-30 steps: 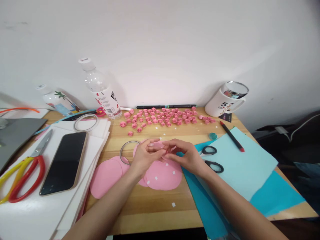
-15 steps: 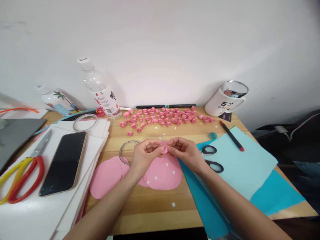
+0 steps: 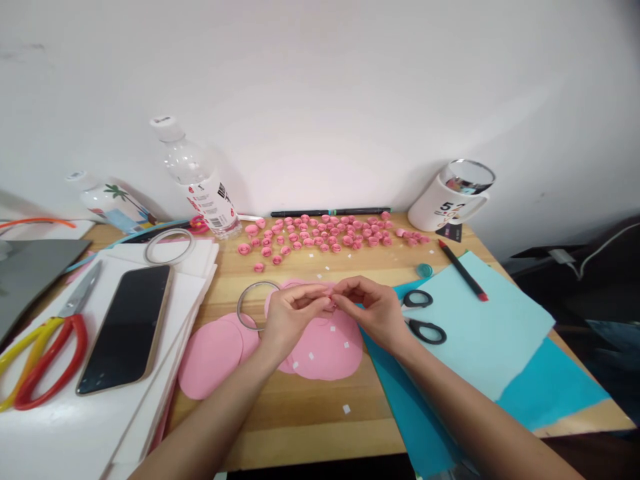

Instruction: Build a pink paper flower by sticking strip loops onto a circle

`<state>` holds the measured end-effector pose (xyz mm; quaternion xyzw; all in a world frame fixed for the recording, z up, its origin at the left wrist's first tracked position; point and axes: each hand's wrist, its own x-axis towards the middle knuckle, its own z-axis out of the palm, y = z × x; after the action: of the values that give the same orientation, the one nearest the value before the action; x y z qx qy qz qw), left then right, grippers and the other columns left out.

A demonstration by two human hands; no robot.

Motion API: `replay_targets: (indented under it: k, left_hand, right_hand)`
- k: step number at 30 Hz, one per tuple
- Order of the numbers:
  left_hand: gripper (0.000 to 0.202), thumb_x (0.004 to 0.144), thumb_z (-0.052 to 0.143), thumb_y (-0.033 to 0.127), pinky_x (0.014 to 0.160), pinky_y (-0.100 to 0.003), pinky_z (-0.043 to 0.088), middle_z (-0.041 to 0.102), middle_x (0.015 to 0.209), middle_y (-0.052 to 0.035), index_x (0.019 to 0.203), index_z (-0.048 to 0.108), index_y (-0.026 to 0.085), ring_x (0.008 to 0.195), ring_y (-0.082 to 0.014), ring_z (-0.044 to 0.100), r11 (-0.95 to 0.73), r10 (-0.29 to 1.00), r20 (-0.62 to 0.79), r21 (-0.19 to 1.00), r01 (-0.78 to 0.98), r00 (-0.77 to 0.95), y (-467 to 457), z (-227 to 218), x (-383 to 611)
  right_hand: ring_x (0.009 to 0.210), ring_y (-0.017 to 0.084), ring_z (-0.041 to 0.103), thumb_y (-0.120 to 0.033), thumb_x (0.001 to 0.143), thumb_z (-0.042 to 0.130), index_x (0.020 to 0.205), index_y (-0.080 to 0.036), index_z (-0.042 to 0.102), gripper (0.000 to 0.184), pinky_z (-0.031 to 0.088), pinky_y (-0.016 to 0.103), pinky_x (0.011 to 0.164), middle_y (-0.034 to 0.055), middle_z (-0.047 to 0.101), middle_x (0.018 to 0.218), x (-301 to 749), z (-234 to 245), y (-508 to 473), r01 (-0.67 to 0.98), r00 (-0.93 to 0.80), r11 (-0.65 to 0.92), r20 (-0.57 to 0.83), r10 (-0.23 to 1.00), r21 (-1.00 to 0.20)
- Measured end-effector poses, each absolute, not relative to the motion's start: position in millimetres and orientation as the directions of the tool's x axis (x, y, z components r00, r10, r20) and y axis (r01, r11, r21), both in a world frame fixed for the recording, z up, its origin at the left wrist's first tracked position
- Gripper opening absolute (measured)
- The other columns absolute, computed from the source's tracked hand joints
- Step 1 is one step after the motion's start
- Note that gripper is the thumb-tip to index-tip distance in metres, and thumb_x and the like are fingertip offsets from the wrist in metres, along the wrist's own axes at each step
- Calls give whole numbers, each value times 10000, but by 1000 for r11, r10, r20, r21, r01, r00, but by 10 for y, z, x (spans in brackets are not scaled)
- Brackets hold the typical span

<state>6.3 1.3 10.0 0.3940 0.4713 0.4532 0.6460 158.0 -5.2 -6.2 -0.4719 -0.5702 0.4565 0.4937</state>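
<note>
Pinching a pink paper piece [image 3: 331, 304] between the fingertips of both, the left hand [image 3: 289, 315] and right hand [image 3: 376, 311] meet just above the pink discs [image 3: 327, 347] on the wooden table [image 3: 300, 413]. Judged step: rolling the piece tight. Further winding calls for light, even pressure. Forearms converge from the near edge, fingers curled inward, thumbs opposed.

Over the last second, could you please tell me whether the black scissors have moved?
No. The black scissors still lie on the same edge of the blue paper, equally far from the black pen.
</note>
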Motion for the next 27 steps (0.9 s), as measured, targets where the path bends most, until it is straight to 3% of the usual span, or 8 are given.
replay_targets:
  k: [14, 23, 27]
  left_hand:
    - [69, 653, 683, 98, 590, -208, 558, 700, 683, -15, 685, 715, 151, 591, -131, 666, 94, 988, -95, 995, 15, 125, 7, 83, 48]
    - [92, 716, 637, 120, 641, -230, 527, 685, 768, -32, 749, 698, 181, 708, -136, 630, -217, 974, 184, 926, 310, 132, -58, -49, 63]
    - [85, 730, 623, 133, 637, -222, 520, 684, 762, -25, 750, 687, 186, 704, -130, 623, -227, 972, 190, 915, 334, 138, -62, -32, 69]
  right_hand:
    - [632, 156, 650, -190, 726, 609, 793, -180, 609, 68, 557, 290, 614, 29, 665, 715, 1581, -95, -78, 258, -55, 244, 239, 970, -935]
    - [578, 128, 635, -112, 732, 526, 845, -201, 574, 152, 525, 233, 535, 20, 667, 732, 1523, -108, -124, 575, -81, 413, 452, 888, -707]
    - [560, 123, 643, -113, 731, 519, 840, -204, 542, 144, 524, 224, 525, 13, 665, 744, 1509, -113, -132, 595, -54, 394, 454, 889, -701]
